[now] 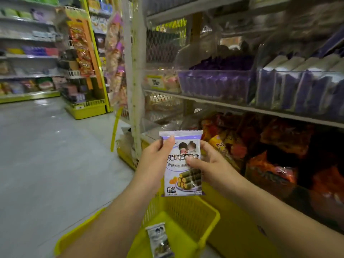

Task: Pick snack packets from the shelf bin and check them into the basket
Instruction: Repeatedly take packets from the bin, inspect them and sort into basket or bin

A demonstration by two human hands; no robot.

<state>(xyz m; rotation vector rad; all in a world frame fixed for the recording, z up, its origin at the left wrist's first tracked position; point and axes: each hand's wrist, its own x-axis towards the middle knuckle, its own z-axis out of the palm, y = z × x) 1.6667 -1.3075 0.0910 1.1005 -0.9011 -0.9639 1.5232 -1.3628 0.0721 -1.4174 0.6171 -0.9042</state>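
Packet [183,162] pinched upright, left hand [155,159] and right hand [208,162] at its edges; read the front, then drop it probably straight into the basket [208,211] below.

Dim, soft overhead light glares off the floor [46,138]; right shelves [260,107] lie shadowed, smeared by motion blur, edges bowed.

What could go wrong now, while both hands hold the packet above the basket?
1. The packet is pinched only at its edges by the left hand and right hand; it might slip and fall.
2. It is held over the far wall of the basket, so a drop from here may land outside.
3. The picture is blurred, so checking the label may fail.
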